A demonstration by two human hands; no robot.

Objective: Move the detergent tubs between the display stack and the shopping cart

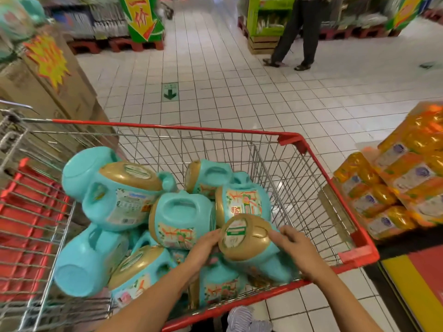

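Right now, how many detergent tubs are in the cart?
9 tubs: two back left, two back right, one centre, one tub between left hand and right hand, three nearest. More possibly hidden.

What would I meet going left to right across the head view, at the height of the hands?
Red plastic panel, teal tub lying base-out, left hand, gold-lidded tub, right hand, cart's red right rim, orange shrink-wrapped packs.
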